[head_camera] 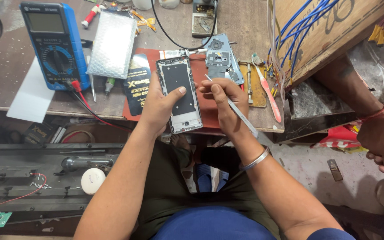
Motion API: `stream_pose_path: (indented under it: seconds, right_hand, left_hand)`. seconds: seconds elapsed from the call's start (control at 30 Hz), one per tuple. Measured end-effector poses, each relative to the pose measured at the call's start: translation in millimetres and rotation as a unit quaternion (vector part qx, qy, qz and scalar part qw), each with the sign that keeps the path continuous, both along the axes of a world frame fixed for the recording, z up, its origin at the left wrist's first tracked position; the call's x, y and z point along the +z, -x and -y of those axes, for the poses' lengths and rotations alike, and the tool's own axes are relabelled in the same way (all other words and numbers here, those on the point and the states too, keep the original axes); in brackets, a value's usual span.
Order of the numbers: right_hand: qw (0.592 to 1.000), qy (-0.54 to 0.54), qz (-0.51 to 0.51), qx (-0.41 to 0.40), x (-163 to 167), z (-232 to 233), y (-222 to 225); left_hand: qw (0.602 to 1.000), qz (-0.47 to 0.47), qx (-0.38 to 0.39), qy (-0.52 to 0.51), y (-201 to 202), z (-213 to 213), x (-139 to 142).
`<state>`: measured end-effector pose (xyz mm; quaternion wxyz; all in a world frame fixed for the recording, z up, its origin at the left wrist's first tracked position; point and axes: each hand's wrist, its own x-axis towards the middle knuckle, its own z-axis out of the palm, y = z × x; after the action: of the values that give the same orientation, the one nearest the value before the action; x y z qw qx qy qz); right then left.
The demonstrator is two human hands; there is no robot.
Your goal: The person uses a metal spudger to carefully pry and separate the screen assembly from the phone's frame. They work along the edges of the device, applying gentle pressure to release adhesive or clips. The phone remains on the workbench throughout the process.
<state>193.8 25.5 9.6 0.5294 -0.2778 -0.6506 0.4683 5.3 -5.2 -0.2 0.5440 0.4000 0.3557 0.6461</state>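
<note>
My left hand (pixel 158 106) holds an opened smartphone frame (pixel 179 93) by its left edge, thumb pressed on its dark inner plate, above a red mat (pixel 203 66) at the table's front edge. My right hand (pixel 223 104) grips a thin metal prying tool (pixel 241 116) like a pen. The tool's tip points at the phone's upper right side. A steel bangle (pixel 255 159) circles my right wrist.
A blue multimeter (pixel 54 44) with red and black leads stands at the left, beside a bubble-wrap pouch (pixel 112 43). A removed phone back part (pixel 222 58), a toothbrush (pixel 266 91) and a cardboard box with blue wires (pixel 316 31) lie right. Another person's arm (pixel 374 120) rests at far right.
</note>
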Motion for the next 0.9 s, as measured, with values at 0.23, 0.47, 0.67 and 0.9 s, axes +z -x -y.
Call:
stream_pose_path:
  seconds: [0.23,0.47,0.67,0.9]
  right_hand:
    - [0.997,0.052,-0.038,0.042,-15,-3,-8]
    - [0.996,0.049,-0.041,0.055,-27,-6,-9]
    - [0.998,0.028,-0.006,0.054,-24,-3,-10]
    - [0.997,-0.016,0.069,-0.009,-7,4,-3]
  left_hand:
    - [1.0,0.009,0.002,-0.004,-1,0,2]
    - [1.0,0.007,0.001,0.004,-2,0,2]
    - [1.0,0.015,-0.006,0.012,-1,-1,3]
    - [1.0,0.013,0.0,0.028,-2,-3,2]
